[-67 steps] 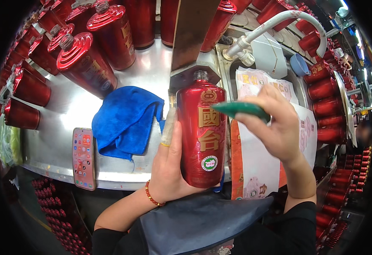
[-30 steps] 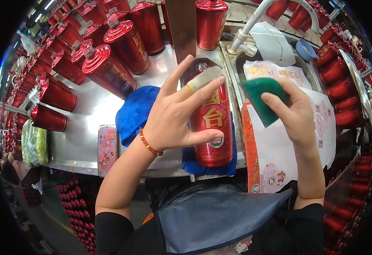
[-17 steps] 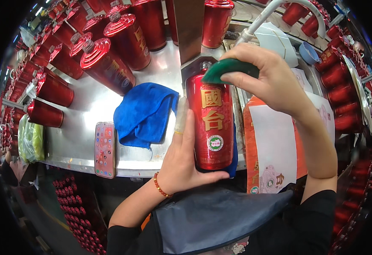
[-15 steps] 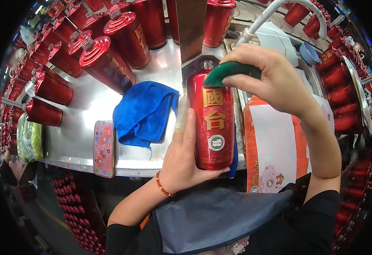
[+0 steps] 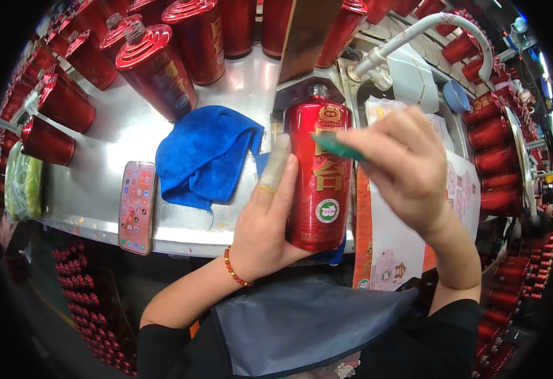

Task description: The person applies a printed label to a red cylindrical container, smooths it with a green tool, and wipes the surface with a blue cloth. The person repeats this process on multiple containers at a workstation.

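Note:
A glossy red bottle (image 5: pixel 306 205) with gold characters and a round white-and-green emblem lies in front of me, its bare glass neck pointing away. My left hand (image 5: pixel 257 237) is closed around its lower left side, with the thumb along the base; a pale cover sheathes one finger. Smeared a little by motion, my right hand (image 5: pixel 412 174) pinches a curved green scraper-like piece (image 5: pixel 341 147). Its tip is at the gold lettering on the bottle's upper front. The fingertips on the green piece are partly blurred.
A crumpled blue cloth (image 5: pixel 210 155) and a phone (image 5: pixel 137 207) with a lit screen lie on the metal table (image 5: pixel 93 196). Several red bottles (image 5: pixel 156 72) crowd the back left. To the right are printed label sheets (image 5: pixel 390 234), a grey curved pipe (image 5: pixel 415 30) and a blue bowl (image 5: pixel 456 96).
My right hand has moved down and right, taking the green piece from near the bottle's shoulder onto the gold lettering. My left hand keeps its hold. The whole view has shifted slightly.

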